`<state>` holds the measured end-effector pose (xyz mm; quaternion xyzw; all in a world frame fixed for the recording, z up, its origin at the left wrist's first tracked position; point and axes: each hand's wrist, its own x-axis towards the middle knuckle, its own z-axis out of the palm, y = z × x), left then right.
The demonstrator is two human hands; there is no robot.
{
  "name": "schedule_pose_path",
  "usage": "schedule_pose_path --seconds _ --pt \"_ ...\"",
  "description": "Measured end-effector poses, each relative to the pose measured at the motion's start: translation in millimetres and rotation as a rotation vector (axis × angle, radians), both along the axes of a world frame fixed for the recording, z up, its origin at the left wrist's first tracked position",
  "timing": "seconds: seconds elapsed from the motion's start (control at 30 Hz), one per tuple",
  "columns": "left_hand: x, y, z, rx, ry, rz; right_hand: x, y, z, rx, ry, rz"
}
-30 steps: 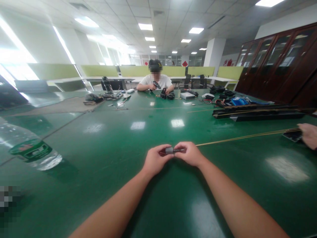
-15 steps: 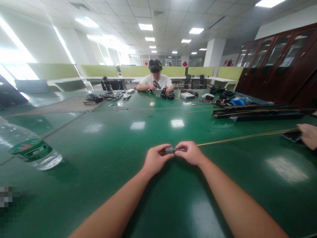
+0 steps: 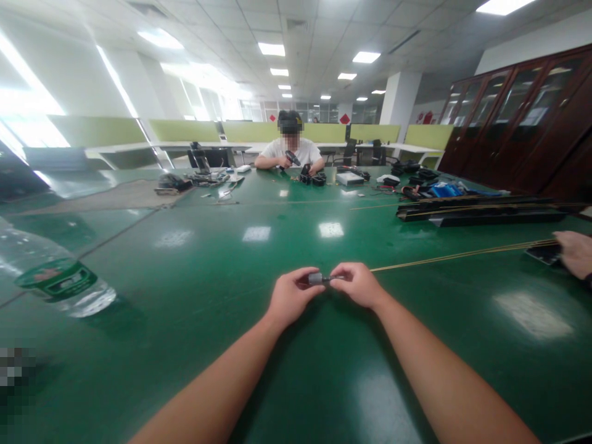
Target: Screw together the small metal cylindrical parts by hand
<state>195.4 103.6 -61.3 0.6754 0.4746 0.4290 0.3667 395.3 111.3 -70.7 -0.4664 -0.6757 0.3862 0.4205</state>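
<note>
My left hand (image 3: pixel 292 296) pinches a small grey cylinder (image 3: pixel 315 279) between thumb and fingers. From the cylinder's right end a thin dark shaft sticks out, lying roughly level. The fingertips of my right hand (image 3: pixel 358 285) close around that shaft and hide part of it. Both hands are held close together over the green table (image 3: pixel 287 382). The exact kind of the grey part is too small to make out.
A clear water bottle (image 3: pixel 58 280) lies tilted at left. Thin yellow rods (image 3: pixel 444 256) run right towards another person's hand (image 3: pixel 575 251). Black channel pieces (image 3: pixel 490 213) lie at the far right. Across the table a co-worker (image 3: pixel 290 151) holds a power tool.
My right fingers have shifted slightly on the shaft, with a little more of its dark base showing beside the cylinder. The left hand keeps its grip.
</note>
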Motion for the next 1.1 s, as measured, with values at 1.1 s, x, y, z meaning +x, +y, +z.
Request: schedule_pose_path --seconds 1.1 --pt "-78.2 -16.5 48.0 -0.229 -0.537 0.318 -1.4 4.1 -5.7 -0.165 0.204 0.137"
